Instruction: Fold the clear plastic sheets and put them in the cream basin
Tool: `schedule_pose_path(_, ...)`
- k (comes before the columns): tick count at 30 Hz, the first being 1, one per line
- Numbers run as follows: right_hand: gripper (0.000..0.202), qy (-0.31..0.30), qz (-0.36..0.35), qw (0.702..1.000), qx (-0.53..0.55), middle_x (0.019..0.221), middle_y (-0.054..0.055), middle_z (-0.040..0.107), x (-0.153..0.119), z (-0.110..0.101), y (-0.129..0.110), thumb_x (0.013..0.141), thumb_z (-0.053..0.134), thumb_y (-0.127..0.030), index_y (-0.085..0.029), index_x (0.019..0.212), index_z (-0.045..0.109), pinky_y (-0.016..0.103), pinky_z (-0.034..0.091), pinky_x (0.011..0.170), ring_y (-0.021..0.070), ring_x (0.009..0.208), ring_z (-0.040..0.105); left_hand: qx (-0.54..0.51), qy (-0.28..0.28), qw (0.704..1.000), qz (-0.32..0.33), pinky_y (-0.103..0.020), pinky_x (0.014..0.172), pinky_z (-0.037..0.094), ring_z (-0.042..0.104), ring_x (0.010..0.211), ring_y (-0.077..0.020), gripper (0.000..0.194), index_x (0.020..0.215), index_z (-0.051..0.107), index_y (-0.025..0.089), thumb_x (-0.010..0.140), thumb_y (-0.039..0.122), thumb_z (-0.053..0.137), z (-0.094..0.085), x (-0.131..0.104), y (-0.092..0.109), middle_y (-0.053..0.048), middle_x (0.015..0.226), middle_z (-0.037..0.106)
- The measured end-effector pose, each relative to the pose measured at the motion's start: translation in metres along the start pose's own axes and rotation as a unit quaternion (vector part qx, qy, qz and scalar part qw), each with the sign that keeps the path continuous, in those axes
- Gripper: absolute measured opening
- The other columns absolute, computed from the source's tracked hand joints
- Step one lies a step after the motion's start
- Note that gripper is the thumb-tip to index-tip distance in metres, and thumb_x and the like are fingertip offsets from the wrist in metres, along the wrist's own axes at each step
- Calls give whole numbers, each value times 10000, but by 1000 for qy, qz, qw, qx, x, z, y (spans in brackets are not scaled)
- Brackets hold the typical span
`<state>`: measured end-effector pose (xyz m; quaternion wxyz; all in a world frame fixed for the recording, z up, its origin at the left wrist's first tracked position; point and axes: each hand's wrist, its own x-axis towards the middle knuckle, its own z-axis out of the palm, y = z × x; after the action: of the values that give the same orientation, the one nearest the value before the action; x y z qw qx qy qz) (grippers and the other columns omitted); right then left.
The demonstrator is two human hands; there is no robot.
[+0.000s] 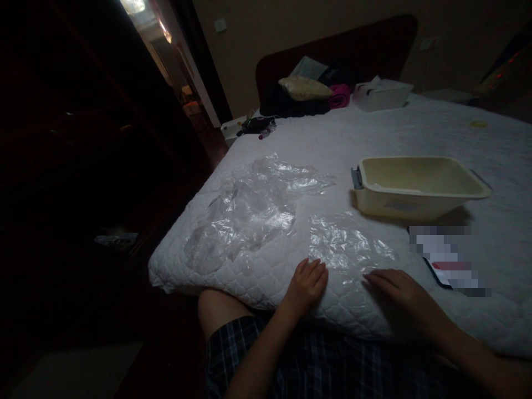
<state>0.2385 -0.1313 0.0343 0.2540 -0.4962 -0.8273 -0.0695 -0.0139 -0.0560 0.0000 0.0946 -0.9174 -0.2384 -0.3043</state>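
A clear plastic bag (343, 241) lies spread and wrinkled on the white quilted bed in front of me. My left hand (308, 284) rests on the near left edge of this bag, fingers laid out flat. At the bag's near right side is my right hand (397, 286), its fingers stretched to the left with the tips at the plastic. Its thumb is hidden, and no grip on the bag shows. A larger heap of crumpled clear plastic (253, 205) sits to the left, apart from both hands.
A cream plastic bin (419, 202) with grey handles stands to the right. Nearer me lies a flat item (446, 263), blurred by pixels. Clothes and a pillow (305, 87) pile against the headboard beside a white box (382, 94). The bed's left edge drops to dark floor.
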Motion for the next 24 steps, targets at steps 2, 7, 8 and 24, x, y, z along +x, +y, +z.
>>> schedule_pose_path(2,297,10,-38,999,-18,940,88,673,-6,3,-7,866,396,-142,-212,1051,618,322,482,720,187,835,611,-5,-25,1000,13,-382,937,426,531,1097,-174,225,1041,573,133,909,162,393,1,4,8,-89,1077,634)
schedule_pose_path(7,322,14,-81,995,-51,951,104,664,-5,12,-18,848,381,-68,-169,1060,602,334,467,732,191,852,596,6,-58,998,-2,-395,934,429,536,1086,-187,266,1064,566,107,916,158,351,12,11,20,-119,1091,622)
schedule_pose_path(8,320,17,-83,995,-56,950,108,663,-4,13,-19,847,377,-61,-159,1054,601,335,464,732,192,852,593,8,-54,998,-7,-402,945,421,534,1090,-190,273,1069,564,102,916,155,345,15,11,20,-121,1095,619)
schedule_pose_path(24,270,-10,8,998,62,922,82,670,13,14,-15,845,433,-162,-200,1058,594,392,436,790,203,844,596,12,-59,998,13,-396,1011,364,497,1147,-180,254,1098,551,116,914,173,384,20,5,19,-93,1154,597)
